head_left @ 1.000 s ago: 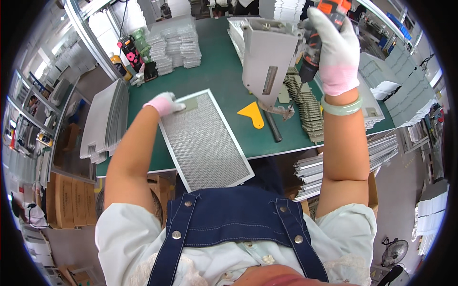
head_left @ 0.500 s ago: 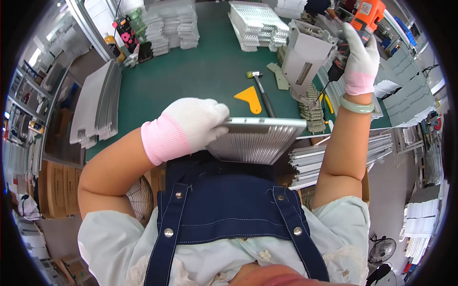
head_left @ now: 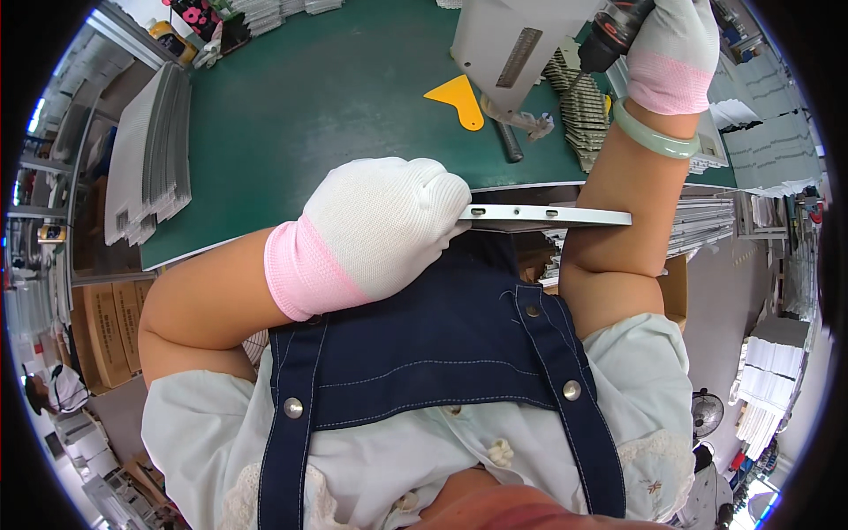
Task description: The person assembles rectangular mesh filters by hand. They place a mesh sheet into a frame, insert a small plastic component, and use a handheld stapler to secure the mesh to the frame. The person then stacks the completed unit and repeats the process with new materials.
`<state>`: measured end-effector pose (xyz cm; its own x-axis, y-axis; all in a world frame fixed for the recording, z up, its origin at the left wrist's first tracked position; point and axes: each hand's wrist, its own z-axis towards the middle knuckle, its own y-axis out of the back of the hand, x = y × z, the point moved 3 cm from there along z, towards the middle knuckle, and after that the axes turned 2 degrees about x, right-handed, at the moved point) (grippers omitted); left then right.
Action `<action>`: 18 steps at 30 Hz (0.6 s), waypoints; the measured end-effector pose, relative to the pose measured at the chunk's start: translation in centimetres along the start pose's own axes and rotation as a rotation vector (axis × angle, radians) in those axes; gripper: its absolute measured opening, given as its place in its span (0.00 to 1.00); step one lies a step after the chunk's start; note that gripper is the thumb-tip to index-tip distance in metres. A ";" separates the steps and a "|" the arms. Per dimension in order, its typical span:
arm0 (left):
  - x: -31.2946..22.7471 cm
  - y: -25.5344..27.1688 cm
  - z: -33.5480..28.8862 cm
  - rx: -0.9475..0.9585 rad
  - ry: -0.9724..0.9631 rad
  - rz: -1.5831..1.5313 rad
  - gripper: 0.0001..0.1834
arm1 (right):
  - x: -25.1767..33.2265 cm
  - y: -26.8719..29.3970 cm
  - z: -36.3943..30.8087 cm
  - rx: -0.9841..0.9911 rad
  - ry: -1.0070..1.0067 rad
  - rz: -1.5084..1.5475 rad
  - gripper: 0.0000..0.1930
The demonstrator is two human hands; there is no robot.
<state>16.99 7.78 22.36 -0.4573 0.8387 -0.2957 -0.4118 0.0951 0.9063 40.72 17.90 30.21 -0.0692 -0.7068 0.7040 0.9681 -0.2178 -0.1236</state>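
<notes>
My left hand [head_left: 384, 225], in a white glove with a pink cuff, is closed on the end of a flat metal-framed panel [head_left: 583, 215]. The panel is seen nearly edge-on, its narrow side with small slots facing up, just off the near edge of the table. Up at the far right, my right hand [head_left: 676, 49], gloved the same way, grips a dark cordless screwdriver [head_left: 613, 35] whose tip points down and left. Most of the tool's body is cut off by the top of the picture. Beside it stands a pale grey dispenser-like device [head_left: 521, 44] with a slot in its front.
A yellow scraper [head_left: 458, 100] lies on the green table [head_left: 309, 106], with a black hammer handle [head_left: 509, 141] near it. Small ribbed parts [head_left: 579, 110] are stacked to the right. Tall thin panels [head_left: 150, 150] lean at the table's left side. Cardboard boxes [head_left: 108, 331] stand below.
The view has shifted forward and down. The panel has turned from showing its ribbed face to nearly edge-on and moved right with my left hand. My right hand still holds the screwdriver.
</notes>
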 end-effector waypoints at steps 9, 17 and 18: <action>0.7 -0.2 0.3 0.014 -0.005 -0.039 0.10 | 1.3 -1.5 -0.7 0.036 0.079 0.061 0.08; 1.2 -0.6 0.2 0.007 -0.024 0.015 0.10 | 1.1 -1.5 -0.7 -0.034 0.077 0.000 0.07; 1.1 -0.5 0.2 0.007 -0.030 0.026 0.10 | 0.9 -0.9 -0.3 -0.027 0.035 0.004 0.07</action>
<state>16.85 8.79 21.61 -0.4437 0.8566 -0.2633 -0.3949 0.0768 0.9155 39.69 17.29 30.72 -0.0738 -0.7310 0.6784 0.9616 -0.2325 -0.1460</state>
